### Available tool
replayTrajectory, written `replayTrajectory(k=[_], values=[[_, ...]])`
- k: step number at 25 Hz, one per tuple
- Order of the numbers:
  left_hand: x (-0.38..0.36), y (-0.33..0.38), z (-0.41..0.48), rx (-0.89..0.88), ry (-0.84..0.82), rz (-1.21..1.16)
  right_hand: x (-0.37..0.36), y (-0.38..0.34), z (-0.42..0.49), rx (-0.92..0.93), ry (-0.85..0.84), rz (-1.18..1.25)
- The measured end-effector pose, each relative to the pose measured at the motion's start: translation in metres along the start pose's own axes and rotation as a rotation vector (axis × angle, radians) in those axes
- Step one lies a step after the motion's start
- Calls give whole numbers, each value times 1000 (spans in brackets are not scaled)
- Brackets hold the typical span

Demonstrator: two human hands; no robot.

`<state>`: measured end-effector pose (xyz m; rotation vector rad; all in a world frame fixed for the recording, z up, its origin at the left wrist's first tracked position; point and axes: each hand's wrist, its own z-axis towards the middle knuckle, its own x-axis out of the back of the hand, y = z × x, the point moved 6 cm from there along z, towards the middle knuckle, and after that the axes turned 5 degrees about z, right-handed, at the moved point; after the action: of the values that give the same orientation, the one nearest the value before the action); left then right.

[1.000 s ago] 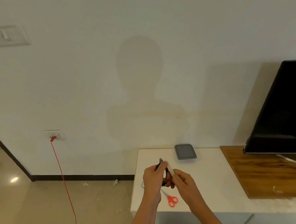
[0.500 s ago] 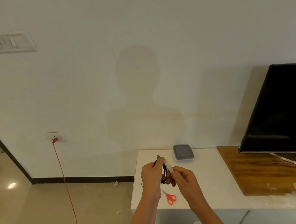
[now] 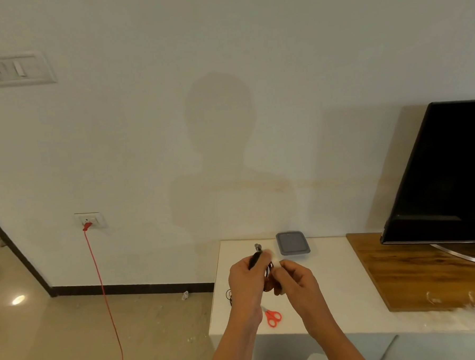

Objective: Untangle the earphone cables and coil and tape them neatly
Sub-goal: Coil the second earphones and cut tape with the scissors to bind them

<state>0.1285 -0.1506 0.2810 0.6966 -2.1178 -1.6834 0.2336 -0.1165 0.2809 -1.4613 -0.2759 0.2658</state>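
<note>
Red-handled scissors (image 3: 272,317) lie near the front edge of the white tabletop (image 3: 335,287). Above them, the left hand (image 3: 247,278) grips a coiled black earphone cable (image 3: 267,274), its metal plug (image 3: 257,247) jutting upward. The right hand (image 3: 296,280), touching the left, pinches a strip of white tape (image 3: 273,260) against the coil. Coiling appears done and taping under way (a loop of thin black cable (image 3: 229,296) beside the left wrist may remain to be dealt with). At the back, by the wall, a grey rectangular lidded container (image 3: 292,243) stands closed; its contents cannot be seen.
</note>
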Motion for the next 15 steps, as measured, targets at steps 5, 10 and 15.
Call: replayTrajectory(k=[5,10,15], values=[[8,6,-4,63,8,-4,2,-5,-4,21,-50,7],[8,0,-5,204,-70,-55,0,-3,-12,-9,-123,-49],[-1,-5,-17,101,-48,-15,3,-8,-3,-93,53,-91]])
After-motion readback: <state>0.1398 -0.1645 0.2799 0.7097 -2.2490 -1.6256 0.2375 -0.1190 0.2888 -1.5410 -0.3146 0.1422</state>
